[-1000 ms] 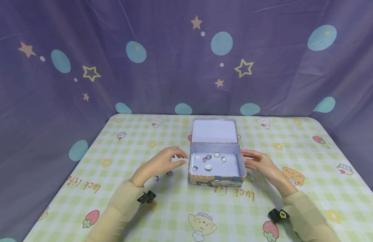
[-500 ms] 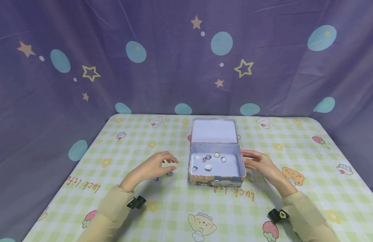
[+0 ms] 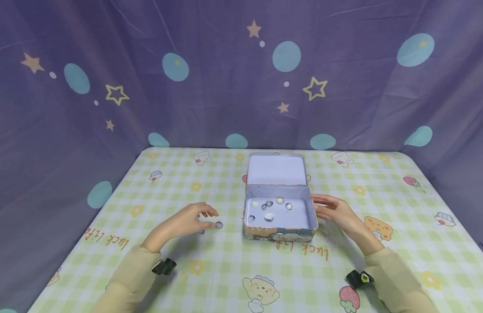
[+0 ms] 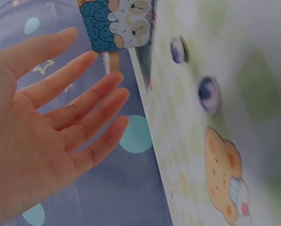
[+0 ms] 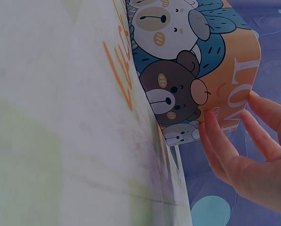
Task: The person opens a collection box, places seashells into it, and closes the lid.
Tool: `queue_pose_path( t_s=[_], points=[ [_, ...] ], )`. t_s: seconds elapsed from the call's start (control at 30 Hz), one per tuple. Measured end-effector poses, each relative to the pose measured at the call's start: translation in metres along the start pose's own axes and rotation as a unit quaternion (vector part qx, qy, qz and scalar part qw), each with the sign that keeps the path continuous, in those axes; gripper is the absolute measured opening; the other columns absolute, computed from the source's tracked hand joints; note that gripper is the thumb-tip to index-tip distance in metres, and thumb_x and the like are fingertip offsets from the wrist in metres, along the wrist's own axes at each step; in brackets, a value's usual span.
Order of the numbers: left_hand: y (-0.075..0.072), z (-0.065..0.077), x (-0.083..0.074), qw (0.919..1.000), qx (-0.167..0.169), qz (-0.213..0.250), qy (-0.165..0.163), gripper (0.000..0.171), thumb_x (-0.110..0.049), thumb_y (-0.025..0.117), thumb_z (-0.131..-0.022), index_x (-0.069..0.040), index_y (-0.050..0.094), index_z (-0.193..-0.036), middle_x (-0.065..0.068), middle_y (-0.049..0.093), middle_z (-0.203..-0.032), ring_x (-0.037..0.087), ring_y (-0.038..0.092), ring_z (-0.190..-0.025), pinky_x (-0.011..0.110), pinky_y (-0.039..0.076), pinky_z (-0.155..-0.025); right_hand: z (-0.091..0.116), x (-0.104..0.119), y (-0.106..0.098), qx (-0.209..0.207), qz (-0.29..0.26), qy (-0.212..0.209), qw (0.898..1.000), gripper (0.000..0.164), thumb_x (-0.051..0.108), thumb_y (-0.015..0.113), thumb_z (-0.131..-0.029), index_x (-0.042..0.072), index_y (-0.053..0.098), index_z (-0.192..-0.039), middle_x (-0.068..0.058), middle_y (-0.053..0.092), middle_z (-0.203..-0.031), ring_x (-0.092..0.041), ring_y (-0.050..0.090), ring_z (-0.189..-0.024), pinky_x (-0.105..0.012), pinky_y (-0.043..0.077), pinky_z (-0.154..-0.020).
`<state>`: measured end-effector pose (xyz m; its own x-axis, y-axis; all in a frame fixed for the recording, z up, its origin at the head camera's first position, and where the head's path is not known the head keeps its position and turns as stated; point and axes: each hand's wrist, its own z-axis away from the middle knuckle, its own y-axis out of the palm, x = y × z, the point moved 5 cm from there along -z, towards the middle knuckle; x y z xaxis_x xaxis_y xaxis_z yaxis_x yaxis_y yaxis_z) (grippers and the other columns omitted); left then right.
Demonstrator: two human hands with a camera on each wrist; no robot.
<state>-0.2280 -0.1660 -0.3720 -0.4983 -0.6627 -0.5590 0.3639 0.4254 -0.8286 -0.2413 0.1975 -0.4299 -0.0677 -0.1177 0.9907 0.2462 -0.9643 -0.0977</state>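
Observation:
My left hand [image 3: 190, 221] hovers over the cloth left of the tin box, holding nothing, its fingers spread in the left wrist view. Below its fingertips, two small round shell-like pieces lie on the cloth: a purplish-grey one [image 3: 219, 225] and another [image 3: 201, 231] partly behind the thumb. The hinged tin box [image 3: 281, 234], printed with cartoon bears, stands with its lid [image 3: 277, 169] raised. Inside, several similar pieces, such as a white one [image 3: 268, 217], lie scattered over the floor. My right hand [image 3: 337, 213] rests straight fingertips against the box's right wall.
A green-and-white checked tablecloth [image 3: 210, 278] with printed cartoons covers the table. Behind and on both sides hangs a purple curtain [image 3: 225, 87] with stars and teal dots. Each sleeve cuff carries a dark wrist device.
My left hand has moved left and toward the near side, from beside the box's left wall to above the two loose pieces. The right hand and the box have stayed put.

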Motion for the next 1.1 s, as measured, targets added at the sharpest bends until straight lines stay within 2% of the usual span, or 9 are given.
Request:
queue_pose_path(
  t_s=[0.1, 0.23, 0.57, 0.8, 0.97, 1.1],
  points=[
    [0.000, 0.003, 0.007, 0.9998, 0.014, -0.002, -0.012, 0.025, -0.011, 0.062, -0.080, -0.001, 0.060, -0.103, 0.011, 0.059, -0.097, 0.027, 0.055, -0.087, 0.034, 0.047, -0.072, 0.000, 0.000, 0.000, -0.002, 0.003, 0.000, 1.000, 0.058, 0.021, 0.062, -0.083, -0.005, 0.038, -0.129, -0.027, 0.039, -0.129, -0.007, 0.056, -0.096, -0.028, 0.046, -0.083],
    [0.002, 0.006, 0.014, 0.9987, 0.035, 0.004, -0.037, 0.026, -0.008, 0.062, -0.080, 0.000, 0.060, -0.104, 0.011, 0.060, -0.098, 0.027, 0.055, -0.088, 0.032, 0.046, -0.072, 0.000, 0.000, 0.000, -0.003, 0.007, 0.000, 1.000, 0.058, 0.021, 0.061, -0.083, -0.005, 0.039, -0.129, -0.026, 0.039, -0.128, -0.008, 0.057, -0.096, -0.028, 0.046, -0.083],
    [0.005, 0.010, 0.024, 0.9975, 0.059, 0.012, -0.039, 0.023, -0.006, 0.062, -0.080, 0.000, 0.060, -0.102, 0.011, 0.060, -0.098, 0.026, 0.055, -0.087, 0.035, 0.047, -0.073, 0.001, 0.001, 0.001, -0.002, 0.007, 0.000, 1.000, 0.057, 0.021, 0.061, -0.084, -0.004, 0.039, -0.129, -0.026, 0.039, -0.129, -0.012, 0.056, -0.099, -0.027, 0.046, -0.083],
    [0.007, 0.013, 0.032, 0.9972, 0.066, -0.001, -0.037, 0.021, -0.005, 0.061, -0.080, 0.000, 0.061, -0.100, 0.010, 0.060, -0.096, 0.026, 0.055, -0.086, 0.038, 0.046, -0.075, 0.001, 0.000, 0.001, 0.001, 0.005, 0.000, 1.000, 0.057, 0.021, 0.061, -0.084, -0.004, 0.038, -0.130, -0.026, 0.039, -0.129, -0.014, 0.056, -0.100, -0.027, 0.046, -0.083],
    [0.010, 0.012, 0.036, 0.9967, 0.069, -0.005, -0.042, 0.020, -0.004, 0.061, -0.080, 0.000, 0.061, -0.099, 0.008, 0.059, -0.092, 0.020, 0.053, -0.079, 0.029, 0.045, -0.068, 0.000, 0.000, 0.000, -0.003, 0.007, 0.000, 1.000, 0.057, 0.022, 0.061, -0.083, -0.004, 0.039, -0.130, -0.026, 0.039, -0.129, -0.009, 0.056, -0.097, -0.027, 0.046, -0.083],
    [0.012, 0.011, 0.040, 0.9969, 0.065, -0.009, -0.044, 0.020, -0.003, 0.062, -0.078, -0.001, 0.061, -0.098, 0.006, 0.058, -0.089, 0.017, 0.051, -0.076, 0.025, 0.043, -0.066, 0.000, -0.001, 0.000, -0.003, 0.009, 0.002, 1.000, 0.057, 0.022, 0.062, -0.083, -0.004, 0.039, -0.129, -0.026, 0.039, -0.129, -0.012, 0.056, -0.099, -0.027, 0.046, -0.083]
  ],
)
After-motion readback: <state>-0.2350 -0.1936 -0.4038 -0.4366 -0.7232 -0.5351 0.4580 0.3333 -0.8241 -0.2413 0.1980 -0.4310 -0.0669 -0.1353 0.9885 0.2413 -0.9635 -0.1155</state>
